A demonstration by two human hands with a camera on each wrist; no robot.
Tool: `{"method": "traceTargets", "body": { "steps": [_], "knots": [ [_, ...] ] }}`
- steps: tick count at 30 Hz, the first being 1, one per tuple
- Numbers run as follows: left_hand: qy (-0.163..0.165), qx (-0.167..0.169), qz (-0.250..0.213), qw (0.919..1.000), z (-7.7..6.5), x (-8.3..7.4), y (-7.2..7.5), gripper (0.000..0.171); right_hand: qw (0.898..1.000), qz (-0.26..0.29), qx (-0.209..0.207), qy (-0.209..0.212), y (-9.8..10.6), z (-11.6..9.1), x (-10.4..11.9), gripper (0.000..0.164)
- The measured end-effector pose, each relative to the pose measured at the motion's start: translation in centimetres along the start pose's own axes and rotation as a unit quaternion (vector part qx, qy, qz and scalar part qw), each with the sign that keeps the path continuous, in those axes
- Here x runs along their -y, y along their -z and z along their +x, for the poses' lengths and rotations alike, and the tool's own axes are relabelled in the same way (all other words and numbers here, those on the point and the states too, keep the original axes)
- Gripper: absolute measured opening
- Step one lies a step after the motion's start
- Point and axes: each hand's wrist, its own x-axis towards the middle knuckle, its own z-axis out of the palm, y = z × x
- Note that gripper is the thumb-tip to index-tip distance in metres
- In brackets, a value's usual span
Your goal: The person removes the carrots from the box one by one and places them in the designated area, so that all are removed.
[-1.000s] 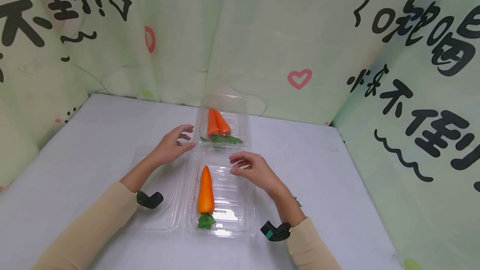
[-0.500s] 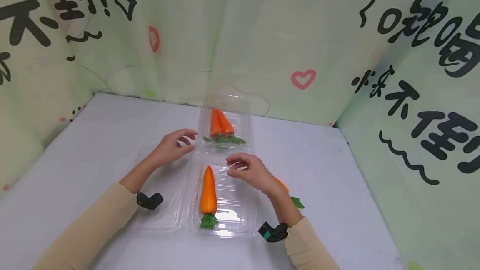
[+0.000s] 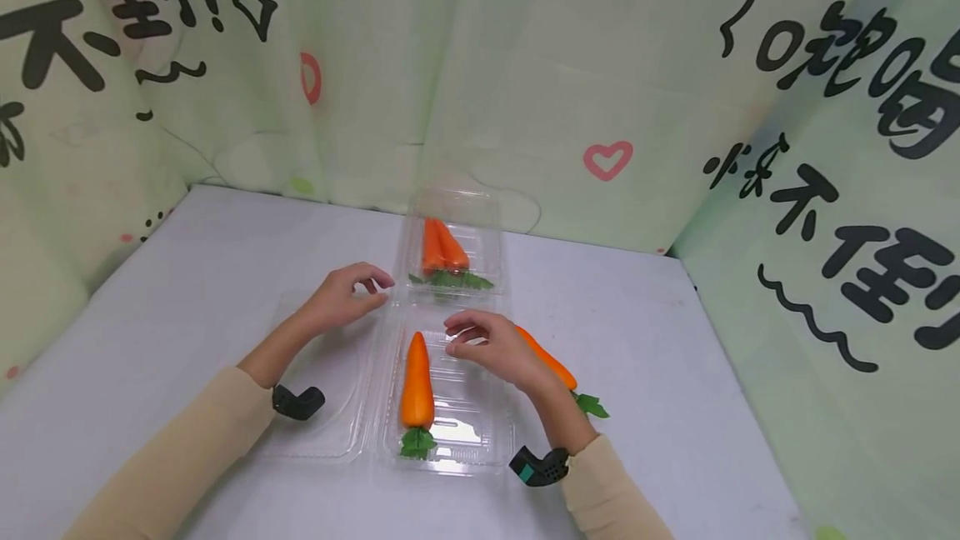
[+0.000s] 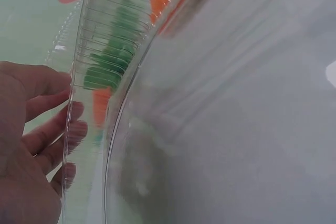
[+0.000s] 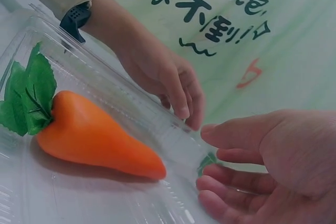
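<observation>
An orange carrot (image 3: 417, 382) with green leaves lies along the left side of an open clear plastic box (image 3: 472, 448). Over that box's far part hovers my right hand (image 3: 491, 348), fingers loosely bent around nothing. My left hand (image 3: 348, 298) holds nothing either; its relaxed fingertips are right at the box's far left corner. Behind, a second clear box (image 3: 491, 244) contains orange carrots (image 3: 444, 248), their leaves toward me. Another carrot (image 3: 551, 361) lies on the table right of the front box, partly hidden by my right forearm. In the right wrist view, the boxed carrot (image 5: 100, 135) shows close up.
The front box's transparent lid (image 3: 330, 432) lies flat to its left, under my left forearm. The white table (image 3: 637, 457) is bounded at the back and sides by a pale green printed curtain (image 3: 525, 65). Each wrist wears a dark camera band.
My right hand has drifted slightly left and toward me, so the carrot on the table shows from behind the forearm. The left hand stays nearly in place. The head view has turned slightly.
</observation>
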Motion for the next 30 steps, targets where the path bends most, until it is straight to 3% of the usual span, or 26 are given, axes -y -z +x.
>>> {"method": "traceTargets", "body": {
  "steps": [9, 16, 30],
  "knots": [
    [-0.013, 0.006, 0.017, 0.9997, -0.2, -0.1, -0.1, 0.023, 1.0, -0.017, 0.002, 0.007, -0.7, 0.2, 0.1, 0.035],
    [-0.001, 0.016, 0.022, 0.9996, -0.3, 0.1, -0.1, 0.025, 0.999, -0.031, 0.006, -0.001, -1.1, 0.3, 0.0, 0.034],
    [-0.009, 0.007, 0.017, 0.9998, -0.3, 0.2, -0.2, 0.022, 0.999, -0.015, 0.031, -0.014, -1.9, 0.5, 0.0, 0.036]
  ]
}}
